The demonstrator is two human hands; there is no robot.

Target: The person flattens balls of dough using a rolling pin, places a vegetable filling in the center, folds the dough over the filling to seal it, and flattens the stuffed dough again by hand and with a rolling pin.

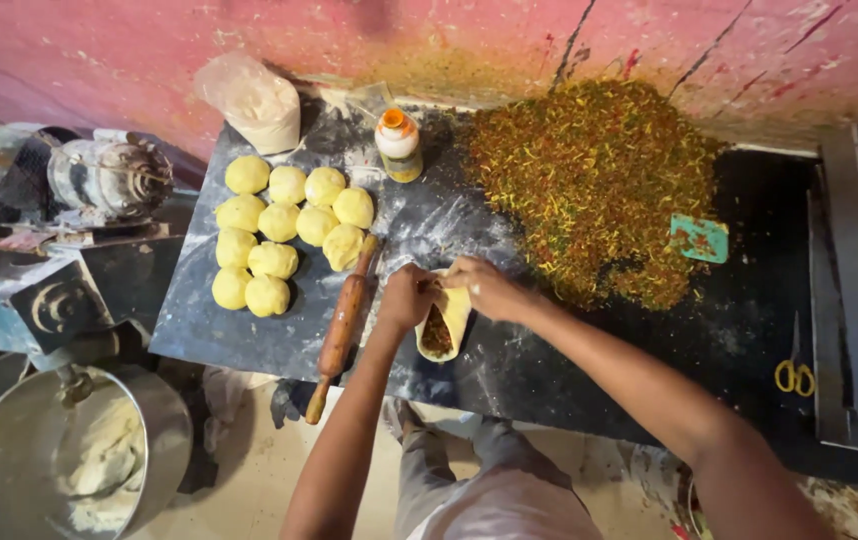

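left hand (407, 297): pinching the 10 o'clock edge of the pale yellow folded dough strip (446, 322), fingers clenched on the rim.
right hand (486, 287): gripping the same strip's top edge from 1 o'clock, thumb and fingers closed on the dough.
dough strip: lies on the dark floured slab (279, 330), centre-front, holding a dark brown spiced filling (437, 332) in its open fold.
rolling pin: brown wooden rolling pin (342, 328) at 9 o'clock of the hands, just beside the left wrist.
dough balls: cluster of smooth yellow dough balls (287, 238) at 10 o'clock, apart from the hands.
filling heap: big mound of green-orange chopped filling mix (589, 180) at 1–2 o'clock.
risk: seam looks open at the lower end; uneven pinching could spill filling; thin dough might tear under tight grip.
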